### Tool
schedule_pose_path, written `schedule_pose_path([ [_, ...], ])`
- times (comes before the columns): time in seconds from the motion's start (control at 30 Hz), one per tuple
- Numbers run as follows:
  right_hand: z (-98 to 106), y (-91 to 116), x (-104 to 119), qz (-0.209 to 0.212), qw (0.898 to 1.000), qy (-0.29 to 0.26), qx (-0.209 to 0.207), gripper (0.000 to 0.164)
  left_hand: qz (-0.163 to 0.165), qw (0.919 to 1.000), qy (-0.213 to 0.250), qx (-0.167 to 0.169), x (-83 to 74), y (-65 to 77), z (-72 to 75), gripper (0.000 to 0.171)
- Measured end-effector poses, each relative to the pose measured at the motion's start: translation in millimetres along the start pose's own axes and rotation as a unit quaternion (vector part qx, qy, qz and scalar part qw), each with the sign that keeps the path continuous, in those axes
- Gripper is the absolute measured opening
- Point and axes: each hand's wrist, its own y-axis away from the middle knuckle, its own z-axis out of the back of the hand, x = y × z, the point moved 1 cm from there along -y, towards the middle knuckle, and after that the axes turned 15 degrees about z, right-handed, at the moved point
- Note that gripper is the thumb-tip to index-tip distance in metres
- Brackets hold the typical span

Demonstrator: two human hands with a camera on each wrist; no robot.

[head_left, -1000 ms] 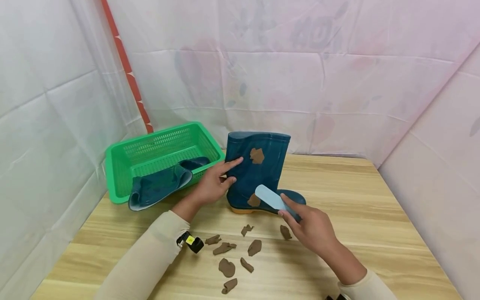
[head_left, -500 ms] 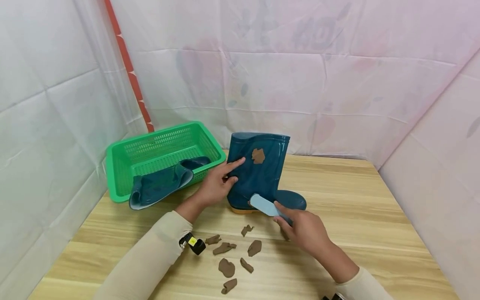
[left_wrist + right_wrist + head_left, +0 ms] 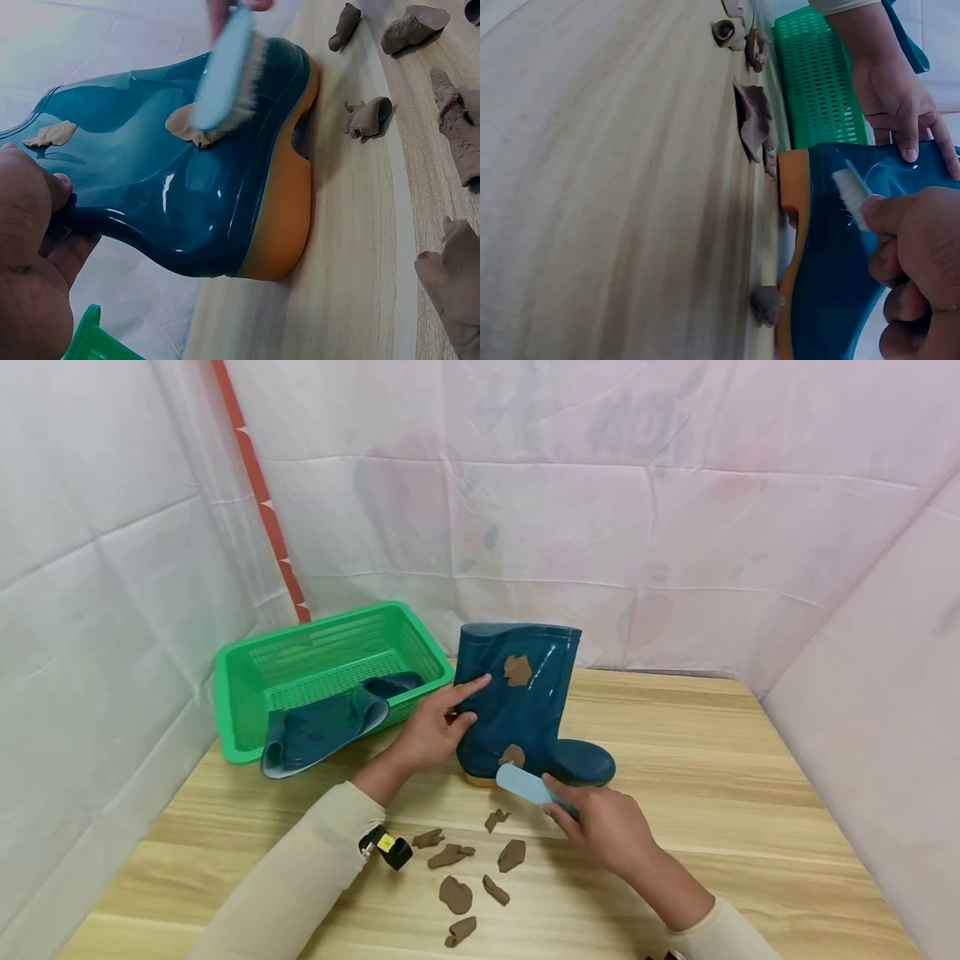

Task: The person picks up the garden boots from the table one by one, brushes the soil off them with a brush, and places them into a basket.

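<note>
A dark blue rubber boot point(image 3: 536, 714) with an orange sole point(image 3: 283, 214) stands upright on the table, its toe to the right. On its side are two brown clay-like patches, an upper one point(image 3: 517, 670) and a lower one point(image 3: 513, 755). My left hand point(image 3: 431, 727) grips the rear edge of the boot's shaft, some fingers hidden behind it. In my right hand point(image 3: 611, 827) is a light blue scrubbing brush point(image 3: 523, 783), held by its handle. Its pale bristles point(image 3: 251, 82) face the boot, and its head overlaps the lower patch's bottom edge in the left wrist view.
Several brown clay-like pieces point(image 3: 456, 895) lie scattered on the wooden table point(image 3: 675, 718) in front of the boot. At the back left stands a green plastic basket point(image 3: 232, 702), with another blue boot point(image 3: 315, 735) lying over its front rim. White sheeting surrounds the table.
The brush has moved left and down across the lower patch, ending near its bottom edge. That patch, mostly covered half a second ago, shows again. My left hand has barely shifted.
</note>
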Motion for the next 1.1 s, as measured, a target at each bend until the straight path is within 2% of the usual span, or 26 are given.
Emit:
schedule_pose_path([
  [0.1,0,4,-1,-0.007,1.0,-0.011,0.016,0.043,-0.006,1.0,-0.002,0.003,-0.4,-0.6,-1.1,0.057],
  [0.2,3,5,0,0.009,1.0,-0.02,0.013,0.043,-0.009,0.9999,-0.008,0.0,-0.9,-0.8,-1.5,0.056],
  [0.33,6,0,2,0.037,0.999,-0.017,-0.022,0.044,0.0,0.9999,-0.009,-0.004,-2.0,-0.1,-1.7,0.057],
  [0.43,6,-7,3,0.036,0.998,-0.005,-0.046,0.046,0.007,1.0,-0.003,-0.005,-2.4,-0.2,-1.9,0.059],
  [0.63,-1,-6,2,0.004,1.0,-0.014,0.003,0.046,0.01,0.9999,-0.004,-0.001,-2.4,-0.9,-2.9,0.059],
  [0.83,2,-2,3,0.024,0.999,-0.028,0.036,0.043,0.014,0.9999,-0.002,-0.003,-0.9,-1.6,-3.7,0.06],
  [0.93,2,-4,4,0.035,0.999,-0.021,0.012,0.044,0.017,0.9998,-0.006,-0.005,-1.0,-1.4,-3.6,0.06],
  [1.03,1,-7,3,0.027,0.999,-0.008,-0.023,0.046,0.019,0.9998,-0.007,-0.006,-0.7,-1.7,-3.8,0.061],
  [1.1,-1,-8,3,0.019,1.0,-0.004,-0.023,0.046,0.021,0.9998,-0.006,-0.006,-0.6,-1.8,-4.0,0.061],
])
